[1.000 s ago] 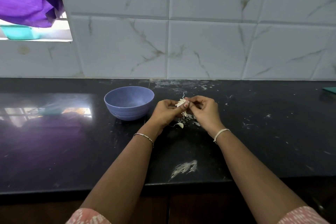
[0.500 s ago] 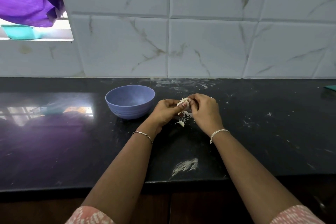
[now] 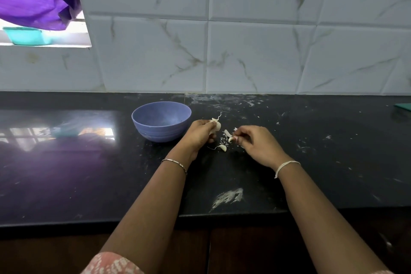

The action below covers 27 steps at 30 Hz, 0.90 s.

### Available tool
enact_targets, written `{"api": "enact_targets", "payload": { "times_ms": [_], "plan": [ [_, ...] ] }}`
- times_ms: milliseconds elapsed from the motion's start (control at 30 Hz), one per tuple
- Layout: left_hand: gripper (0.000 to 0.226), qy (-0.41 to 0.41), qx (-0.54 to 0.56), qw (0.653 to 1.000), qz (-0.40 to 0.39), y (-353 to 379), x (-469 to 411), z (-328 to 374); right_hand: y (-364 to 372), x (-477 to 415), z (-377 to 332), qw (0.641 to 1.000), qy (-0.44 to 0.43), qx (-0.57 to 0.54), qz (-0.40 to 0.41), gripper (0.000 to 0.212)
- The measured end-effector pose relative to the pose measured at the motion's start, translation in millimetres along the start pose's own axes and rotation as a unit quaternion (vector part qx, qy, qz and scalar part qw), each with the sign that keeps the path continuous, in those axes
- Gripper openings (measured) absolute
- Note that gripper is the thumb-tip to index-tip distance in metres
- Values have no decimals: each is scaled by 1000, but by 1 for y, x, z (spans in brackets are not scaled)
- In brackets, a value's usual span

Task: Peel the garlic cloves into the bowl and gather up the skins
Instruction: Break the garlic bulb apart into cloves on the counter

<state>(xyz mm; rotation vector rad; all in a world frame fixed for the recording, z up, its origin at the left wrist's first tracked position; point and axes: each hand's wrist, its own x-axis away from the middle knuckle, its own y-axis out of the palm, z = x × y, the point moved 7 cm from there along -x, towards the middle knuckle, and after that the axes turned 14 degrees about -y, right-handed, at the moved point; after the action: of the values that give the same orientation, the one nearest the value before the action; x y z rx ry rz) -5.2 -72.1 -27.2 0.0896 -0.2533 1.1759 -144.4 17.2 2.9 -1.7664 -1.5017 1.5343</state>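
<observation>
Centrally, on a black countertop (image 3: 89, 173), two bare hands work just right of a blue bowl (image 3: 155, 133). The left hand (image 3: 200, 134) curls its fingers round a garlic piece (image 3: 216, 126) trailing papery skin. The right hand (image 3: 256, 143) pinches a small pale bit (image 3: 230, 139), clove or skin unclear. Between the hands, on the counter, lie a loose clove (image 3: 222, 148) and skin scraps (image 3: 226, 133).

Bare forearms, short printed sleeves.
Pink sleeves (image 3: 113, 263) with a white speckled print; a slim metal bangle (image 3: 174, 163) behind the left hand (image 3: 199, 132), a white thread band (image 3: 287, 165) behind the right hand (image 3: 255, 143).
</observation>
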Motion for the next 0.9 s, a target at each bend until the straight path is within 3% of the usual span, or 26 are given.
{"api": "enact_targets", "payload": {
  "times_ms": [200, 367, 500, 633, 733, 900],
  "plan": [
    [18, 12, 19, 1000, -9, 0, 5, 3, 10, 1, -5, 999, -20, 7, -33, 6],
    [16, 12, 18, 1000, -8, 0, 7, 1, 3, -8, -3, 999, -36, 3, 15, 17],
    [21, 30, 23, 999, 2, 0, 8, 6, 10, -18, -7, 993, -69, 74, -59, 33],
    [22, 46, 33, 998, 17, -1, 10, 10, 29, -26, -8, 986, -67, 82, -129, 29],
    [16, 46, 39, 998, 26, -3, 6, 8, 29, -24, -4, 994, -43, 26, -102, 20],
    [29, 38, 40, 997, 58, -8, -2, 5, 11, -14, 19, 998, 22, 26, -47, 7]
  ]
}}
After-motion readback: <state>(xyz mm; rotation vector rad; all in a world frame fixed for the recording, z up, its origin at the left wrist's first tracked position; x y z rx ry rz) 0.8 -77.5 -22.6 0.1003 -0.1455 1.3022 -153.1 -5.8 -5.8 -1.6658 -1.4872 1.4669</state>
